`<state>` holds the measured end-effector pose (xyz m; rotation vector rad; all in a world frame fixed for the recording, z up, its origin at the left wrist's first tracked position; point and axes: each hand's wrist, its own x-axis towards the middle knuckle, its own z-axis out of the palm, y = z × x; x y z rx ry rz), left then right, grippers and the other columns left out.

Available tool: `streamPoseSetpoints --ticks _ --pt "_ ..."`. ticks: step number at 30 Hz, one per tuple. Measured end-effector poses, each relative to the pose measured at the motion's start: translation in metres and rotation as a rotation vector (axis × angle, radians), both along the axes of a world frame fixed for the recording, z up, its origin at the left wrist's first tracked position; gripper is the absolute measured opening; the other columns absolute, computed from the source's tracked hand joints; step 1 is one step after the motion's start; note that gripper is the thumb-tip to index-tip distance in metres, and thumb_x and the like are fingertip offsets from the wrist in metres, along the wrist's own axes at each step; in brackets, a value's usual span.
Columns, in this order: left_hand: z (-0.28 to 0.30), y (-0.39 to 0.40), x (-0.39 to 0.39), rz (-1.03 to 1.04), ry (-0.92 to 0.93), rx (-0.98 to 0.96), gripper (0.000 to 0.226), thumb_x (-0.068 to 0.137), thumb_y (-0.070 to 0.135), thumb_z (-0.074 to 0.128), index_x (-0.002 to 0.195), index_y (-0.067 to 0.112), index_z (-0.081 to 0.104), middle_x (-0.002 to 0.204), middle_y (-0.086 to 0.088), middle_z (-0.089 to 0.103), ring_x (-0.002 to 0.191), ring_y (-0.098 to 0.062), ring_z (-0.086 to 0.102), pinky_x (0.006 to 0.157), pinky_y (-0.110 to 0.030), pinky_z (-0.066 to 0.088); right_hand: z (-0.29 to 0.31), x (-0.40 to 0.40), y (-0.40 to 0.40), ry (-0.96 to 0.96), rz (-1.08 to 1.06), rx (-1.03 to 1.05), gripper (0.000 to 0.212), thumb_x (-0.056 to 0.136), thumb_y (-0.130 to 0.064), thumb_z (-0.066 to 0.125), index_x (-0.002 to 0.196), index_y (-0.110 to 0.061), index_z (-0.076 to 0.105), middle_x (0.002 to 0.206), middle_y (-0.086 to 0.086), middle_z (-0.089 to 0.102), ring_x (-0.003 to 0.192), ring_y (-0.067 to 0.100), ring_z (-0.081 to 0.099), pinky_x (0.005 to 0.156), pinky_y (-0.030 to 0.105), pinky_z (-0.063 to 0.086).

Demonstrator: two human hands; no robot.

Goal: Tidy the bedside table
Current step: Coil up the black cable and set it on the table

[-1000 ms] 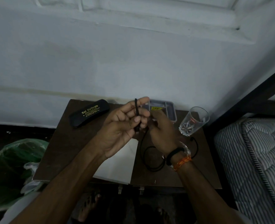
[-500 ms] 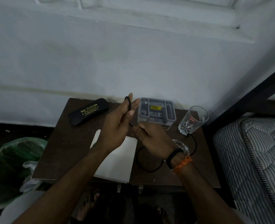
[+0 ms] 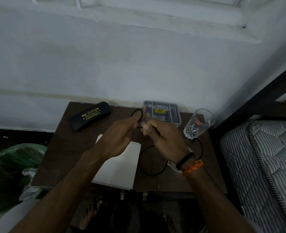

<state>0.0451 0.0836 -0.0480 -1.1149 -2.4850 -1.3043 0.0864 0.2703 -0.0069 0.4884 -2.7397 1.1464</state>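
Observation:
A thin black cable (image 3: 144,170) lies looped on the dark wooden bedside table (image 3: 61,148). Above the table's middle my left hand (image 3: 122,137) has its fingers stretched out, with a loop of the cable wrapped over the fingertips. My right hand (image 3: 164,140) pinches the cable close to those fingertips. The cable's far end runs toward the clear drinking glass (image 3: 197,125) at the back right. Behind my hands stands a grey compartment tray (image 3: 174,113) with a yellow label.
A black glasses case (image 3: 88,118) lies at the table's back left. A white sheet of paper (image 3: 120,169) lies under my left forearm. A bin lined with a green bag (image 3: 9,169) stands left; a striped mattress (image 3: 263,165) borders the right.
My right hand has risen from the table toward my left fingertips, drawing the cable up. My left hand has shifted slightly left and its fingers have straightened.

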Motion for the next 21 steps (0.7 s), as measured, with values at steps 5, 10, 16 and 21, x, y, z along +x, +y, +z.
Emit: streamPoseSetpoints --ticks 5,10,16,21 --pt "0.001 -0.001 0.005 -0.039 -0.140 -0.086 0.051 0.092 -0.008 0.044 0.140 0.009 0.048 0.122 -0.012 0.066 0.112 -0.021 0.062 0.097 -0.044 0.049 -0.001 -0.005 0.004 0.150 -0.093 -0.004 0.026 0.101 -0.026 0.045 0.083 -0.013 0.059 0.075 0.000 0.062 0.068 0.015 0.059 0.062 0.039 0.048" --pt "0.037 0.005 0.012 -0.280 -0.730 0.261 0.031 0.097 0.009 0.040 0.122 0.003 0.058 0.093 -0.015 0.066 0.083 -0.027 0.061 0.085 -0.037 0.050 0.000 -0.005 0.006 0.253 -0.174 -0.057 0.024 0.101 -0.027 0.042 0.089 -0.014 0.058 0.080 -0.005 0.061 0.071 0.009 0.055 0.062 0.027 0.045" --pt "0.041 0.004 0.012 -0.355 -0.986 0.570 0.032 0.093 0.002 0.041 0.121 -0.007 0.054 0.084 -0.011 0.060 0.072 -0.017 0.052 0.080 -0.033 0.045 -0.009 -0.009 0.002 0.149 -0.182 -0.070 0.018 0.101 -0.013 0.045 0.088 -0.013 0.057 0.078 -0.006 0.058 0.068 0.009 0.054 0.059 0.027 0.041" --pt "0.033 0.007 0.010 -0.238 -1.033 0.567 0.028 0.097 -0.003 0.042 0.120 -0.006 0.058 0.099 -0.016 0.068 0.074 -0.016 0.056 0.074 -0.026 0.049 -0.024 -0.009 0.003 -0.052 -0.136 0.086 0.012 0.094 -0.007 0.052 0.101 -0.012 0.060 0.090 0.005 0.067 0.084 0.021 0.062 0.071 0.036 0.048"
